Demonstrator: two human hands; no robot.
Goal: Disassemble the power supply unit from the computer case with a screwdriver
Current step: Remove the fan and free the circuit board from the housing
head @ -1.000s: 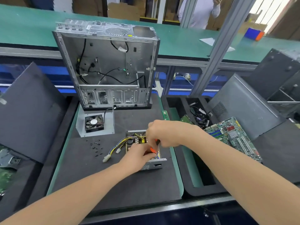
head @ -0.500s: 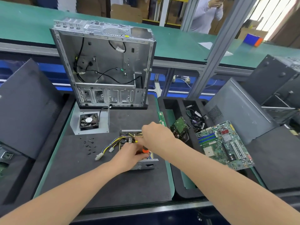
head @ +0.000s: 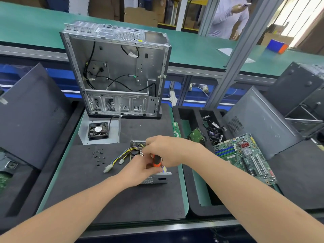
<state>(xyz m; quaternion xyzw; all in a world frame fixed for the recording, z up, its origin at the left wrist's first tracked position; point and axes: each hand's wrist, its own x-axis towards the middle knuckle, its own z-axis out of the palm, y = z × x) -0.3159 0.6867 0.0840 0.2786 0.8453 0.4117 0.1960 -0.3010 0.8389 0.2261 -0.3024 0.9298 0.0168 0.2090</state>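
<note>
Barely anything has moved over the last second: both hands sit on the same spot and only the view has shifted, so I judge this as still mid-screw, no part freed yet.

Nearest, left hand (head: 140, 170) is curled over the near end of the power supply unit (head: 155, 179), steadying it. Right hand (head: 165, 149) is clenched round the screwdriver (head: 156, 160); orange handle roughly upright, tip hidden between the hands.

The unit is already out of the case and lies flat on the black mat (head: 122, 199) of the surface. Its long axis runs far-left to near-right, with the perforated end face pointing near. Top looks open, though the internals are mostly hidden.

The yellow-black cable bundle (head: 121, 155) trails left, ending in a white connector (head: 107, 168). Loose screws (head: 99, 156) are just left of that.

Further right, a motherboard (head: 245, 155) leans in the foam tray (head: 194, 193). Farther back is a fan (head: 98, 131) on its bracket, then the gutted computer case (head: 117, 71) standing upright, open side facing near. A person (head: 228, 20) stands beyond the far bench.
</note>
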